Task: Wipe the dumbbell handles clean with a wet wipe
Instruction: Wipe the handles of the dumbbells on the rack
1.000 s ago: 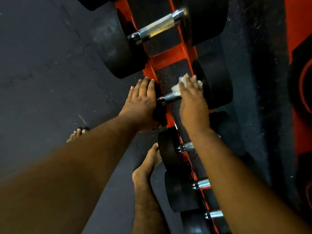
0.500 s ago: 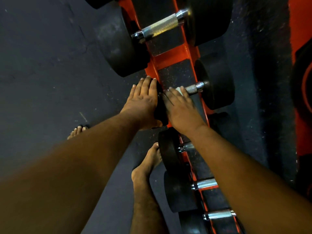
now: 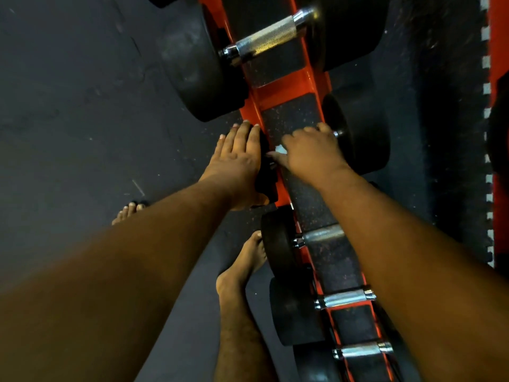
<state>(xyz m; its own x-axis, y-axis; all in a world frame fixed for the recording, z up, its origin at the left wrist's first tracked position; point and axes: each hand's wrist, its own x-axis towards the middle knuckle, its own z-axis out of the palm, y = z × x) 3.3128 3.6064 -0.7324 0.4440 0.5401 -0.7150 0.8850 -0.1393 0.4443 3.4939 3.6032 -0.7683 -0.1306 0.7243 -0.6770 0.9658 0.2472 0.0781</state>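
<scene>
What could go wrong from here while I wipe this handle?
1. Your bare foot stands right beside the rack, under the dumbbell weights; a dumbbell rolled off could land on it.
2. The right hand covers nearly all of the wipe, so it may bunch up and miss parts of the handle.
3. The left hand presses the weight's edge; fingers could get pinched if it shifts.

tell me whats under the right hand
Under the right hand a white scrap of wipe peeks out by the thumb. The dumbbell handle it lies over is covered, apart from a glint of metal at the far end.
</scene>
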